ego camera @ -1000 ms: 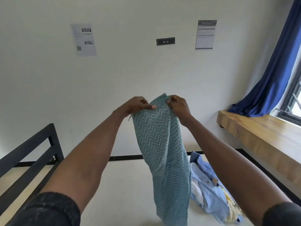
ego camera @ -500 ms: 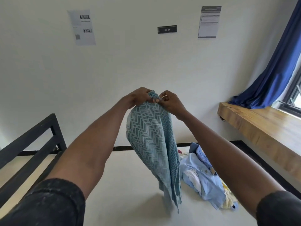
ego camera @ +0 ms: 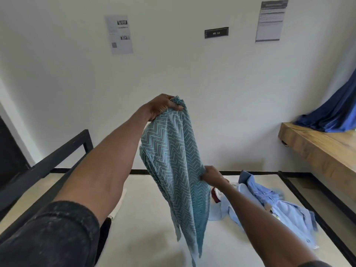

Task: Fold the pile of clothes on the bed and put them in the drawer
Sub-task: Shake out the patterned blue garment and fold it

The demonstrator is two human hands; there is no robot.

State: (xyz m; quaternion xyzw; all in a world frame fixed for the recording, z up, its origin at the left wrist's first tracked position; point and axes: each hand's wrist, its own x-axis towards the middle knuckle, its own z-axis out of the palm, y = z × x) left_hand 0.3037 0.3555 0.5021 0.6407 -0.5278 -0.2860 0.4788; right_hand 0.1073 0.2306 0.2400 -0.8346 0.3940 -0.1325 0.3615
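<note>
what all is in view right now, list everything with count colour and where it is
zigzag garment: 1, teal with a pale chevron pattern, hanging in the air over the bed
pile of clothes: 1 heap, mostly light blue with bits of white and dark red, on the mattress at right
mattress: 1, off-white, below the hands
bed frame: 1, black, along the left side and far edge
wooden shelf: 1, brown, on the right wall
curtain: 1, dark blue, bunched on the shelf
paper sheets: 2, white, on the wall
plaque: 1, black, on the wall between the sheets
left hand: grips the garment's top
right hand: pinches the garment's edge lower down
</note>
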